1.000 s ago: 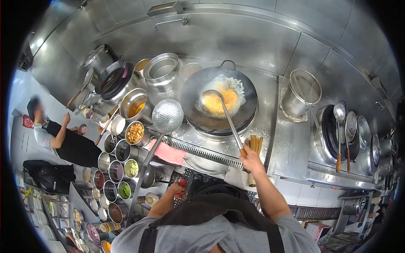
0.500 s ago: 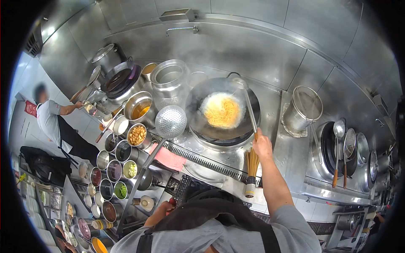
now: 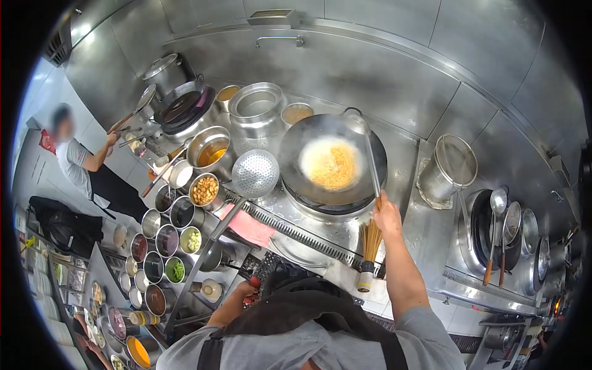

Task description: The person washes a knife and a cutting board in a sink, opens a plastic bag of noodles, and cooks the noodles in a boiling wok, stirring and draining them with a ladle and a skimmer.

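My right hand (image 3: 387, 216) is closed round the wooden grip of a long-handled ladle (image 3: 372, 161). The ladle's bowl rests near the far rim of a large dark wok (image 3: 293, 166). Noodles (image 3: 336, 166) lie in the middle of the wok, with pale, steaming liquid beside them. Low at the counter's front edge, my left hand (image 3: 239, 300) is closed at a red knob (image 3: 254, 282); its fingers are partly hidden. A bamboo brush (image 3: 370, 240) stands just left of my right forearm.
Left of the wok are a perforated strainer (image 3: 255, 174), a pot of amber liquid (image 3: 209, 132) and several ingredient tins (image 3: 166, 240). A lidded-looking steel pot (image 3: 449, 163) and another wok with ladles (image 3: 478, 228) stand right. A co-worker (image 3: 80, 160) works at far left.
The view has shifted slightly, moving most things a little to the right. Steam has thinned around a bowl behind the wok. The ladle stays by the far rim. The co-worker's arms have moved.
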Action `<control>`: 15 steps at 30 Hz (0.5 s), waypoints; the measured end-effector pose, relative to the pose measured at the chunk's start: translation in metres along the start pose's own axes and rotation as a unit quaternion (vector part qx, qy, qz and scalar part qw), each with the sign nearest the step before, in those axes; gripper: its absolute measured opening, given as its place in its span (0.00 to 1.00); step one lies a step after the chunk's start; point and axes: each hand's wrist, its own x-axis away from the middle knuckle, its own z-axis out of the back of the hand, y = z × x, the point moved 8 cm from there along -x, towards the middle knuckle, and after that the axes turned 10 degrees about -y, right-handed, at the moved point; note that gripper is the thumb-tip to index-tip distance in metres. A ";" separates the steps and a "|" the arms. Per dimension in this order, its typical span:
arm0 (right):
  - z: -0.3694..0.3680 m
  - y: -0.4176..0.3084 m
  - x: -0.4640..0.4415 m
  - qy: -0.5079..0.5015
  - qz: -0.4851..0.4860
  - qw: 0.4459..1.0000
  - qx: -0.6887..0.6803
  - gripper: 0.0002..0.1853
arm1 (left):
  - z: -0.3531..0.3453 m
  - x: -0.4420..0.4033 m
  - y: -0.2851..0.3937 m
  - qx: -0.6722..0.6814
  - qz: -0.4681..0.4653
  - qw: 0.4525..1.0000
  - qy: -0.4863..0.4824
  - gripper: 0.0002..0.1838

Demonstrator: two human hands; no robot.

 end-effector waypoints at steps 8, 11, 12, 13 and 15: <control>-0.074 0.019 0.031 -0.148 -0.057 0.892 -0.423 0.31 | 0.002 0.004 0.028 0.188 -0.098 0.972 -0.099 0.20; -0.085 0.033 0.042 -0.203 -0.052 0.830 -0.516 0.31 | 0.030 0.018 0.050 0.161 -0.141 0.974 -0.079 0.16; -0.080 0.038 0.046 -0.201 -0.031 0.849 -0.487 0.31 | 0.036 0.014 0.052 0.198 -0.158 0.964 -0.084 0.16; -0.076 0.041 0.049 -0.198 -0.009 0.868 -0.456 0.31 | 0.040 0.008 0.057 0.236 -0.175 0.952 -0.088 0.16; -0.067 0.036 0.051 -0.128 0.011 0.926 -0.354 0.29 | 0.046 0.015 0.063 0.295 -0.139 0.943 -0.069 0.19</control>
